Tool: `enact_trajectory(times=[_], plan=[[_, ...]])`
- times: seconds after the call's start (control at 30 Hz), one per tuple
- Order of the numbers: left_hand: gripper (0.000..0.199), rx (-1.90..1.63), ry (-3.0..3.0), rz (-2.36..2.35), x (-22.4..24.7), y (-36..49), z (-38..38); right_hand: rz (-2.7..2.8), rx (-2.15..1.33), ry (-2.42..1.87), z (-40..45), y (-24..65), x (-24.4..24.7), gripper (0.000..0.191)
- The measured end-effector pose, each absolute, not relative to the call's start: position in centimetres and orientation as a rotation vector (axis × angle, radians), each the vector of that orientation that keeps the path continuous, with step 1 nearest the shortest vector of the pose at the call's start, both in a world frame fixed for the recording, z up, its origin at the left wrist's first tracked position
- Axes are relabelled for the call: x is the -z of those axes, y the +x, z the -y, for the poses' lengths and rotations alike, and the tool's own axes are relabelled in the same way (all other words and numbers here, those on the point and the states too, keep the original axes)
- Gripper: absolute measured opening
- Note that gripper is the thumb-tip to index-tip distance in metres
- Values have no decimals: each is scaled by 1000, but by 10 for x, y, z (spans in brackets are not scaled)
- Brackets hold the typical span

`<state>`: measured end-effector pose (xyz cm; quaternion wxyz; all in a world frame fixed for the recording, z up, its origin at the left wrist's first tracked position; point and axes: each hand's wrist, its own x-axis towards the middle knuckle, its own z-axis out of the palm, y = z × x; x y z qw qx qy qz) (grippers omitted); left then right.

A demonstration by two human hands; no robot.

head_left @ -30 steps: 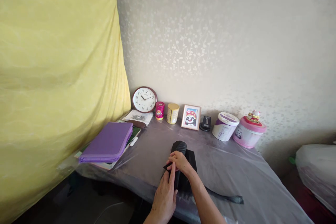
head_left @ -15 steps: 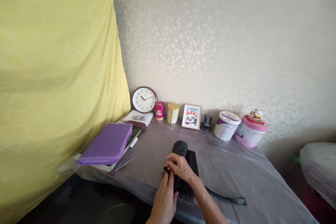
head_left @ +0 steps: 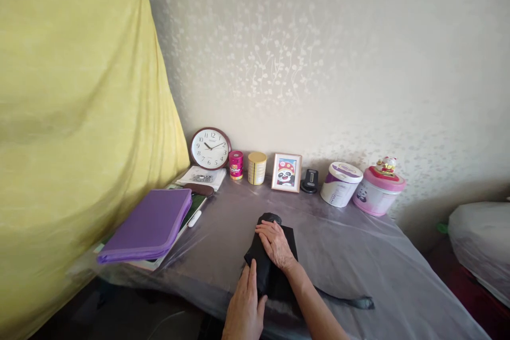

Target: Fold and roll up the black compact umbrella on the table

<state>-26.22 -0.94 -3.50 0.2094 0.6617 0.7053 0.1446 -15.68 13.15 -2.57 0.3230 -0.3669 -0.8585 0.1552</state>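
Observation:
A black folded umbrella-like bundle [head_left: 263, 271] lies on the grey covered table [head_left: 223, 234] near its front edge. My right hand [head_left: 274, 244] rests flat across the upper part of the bundle, fingers stretched out. Lower down, my left hand [head_left: 247, 297] holds the bundle's near end from the left, its thumb and fingers around the side. A loose black flap shows to the right of the bundle, and a dark strap [head_left: 350, 302] trails from it to the right.
A purple folder [head_left: 147, 226] lies on the left. Along the wall stand a clock [head_left: 210, 149], a pink can [head_left: 236, 164], a yellow-lidded can [head_left: 257, 168], a panda picture frame [head_left: 286, 172], a black device [head_left: 309, 180] and two tubs [head_left: 341, 185]. A yellow curtain [head_left: 79, 117] hangs at left.
My right hand has opened from a pinch and spread over the bundle, further up. My left hand has shifted slightly down along its side. The view has moved a little.

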Motion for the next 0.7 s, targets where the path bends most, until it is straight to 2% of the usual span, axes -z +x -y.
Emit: enact_trajectory(times=[0.4, 0.63, 0.7], plan=[[68, -358, 1749, -1958, 24, -261, 9, 2099, -403, -1366, -181, -158, 24, 30], [66, -356, 1791, -1991, 27, -259, 10, 1728, -310, -1630, -167, -104, 38, 29], [65, -355, 1812, -1994, 28, -259, 11, 1620, -384, -1695, -158, -84, 44, 30]])
